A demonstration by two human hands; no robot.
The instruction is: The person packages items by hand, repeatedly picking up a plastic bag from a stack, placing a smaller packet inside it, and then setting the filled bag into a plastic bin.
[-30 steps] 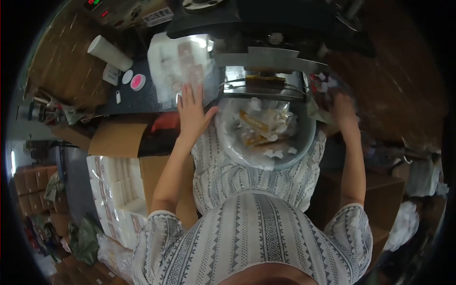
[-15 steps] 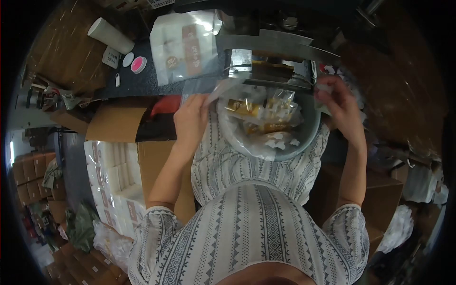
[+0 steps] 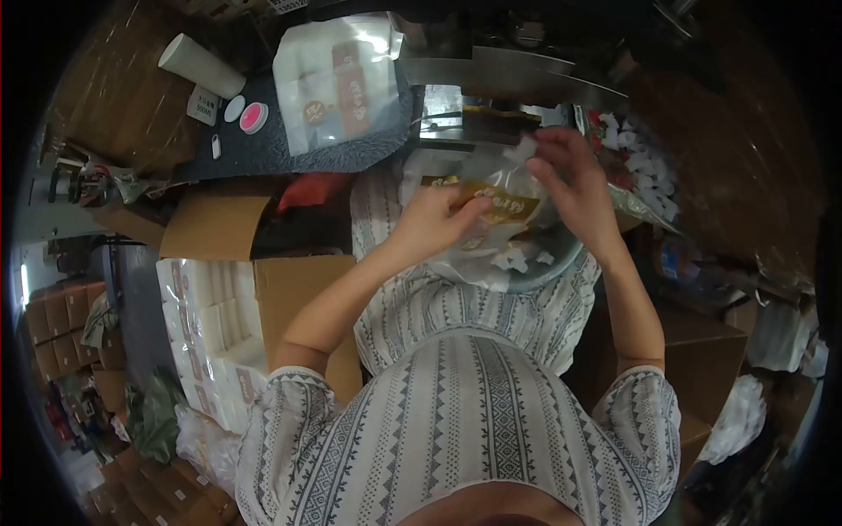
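Note:
A round grey-blue basin (image 3: 561, 273) on my lap holds clear plastic bags with gold-and-white printed labels. Over its left part, my left hand (image 3: 443, 219) is closed at the edge of a clear bag with a gold label (image 3: 504, 203). My right hand (image 3: 570, 180) is raised at the basin's upper right, thumb and fingers pinching a small white crumpled piece (image 3: 524, 149). Just beyond the basin is a metal machine (image 3: 478, 123) with a shiny plate.
A packed bag of white items (image 3: 338, 83) lies on a dark cloth (image 3: 351, 159). Left of me stands an open carton (image 3: 307, 298) beside wrapped white packs (image 3: 215, 324). White scraps (image 3: 649, 171) lie at the right. A white cup (image 3: 202, 66) and pink tin (image 3: 253, 117) sit at upper left.
My left hand has moved right, from beside the basin to over it. My right hand has moved left toward the bag. A gold-labelled bag now lies between the hands.

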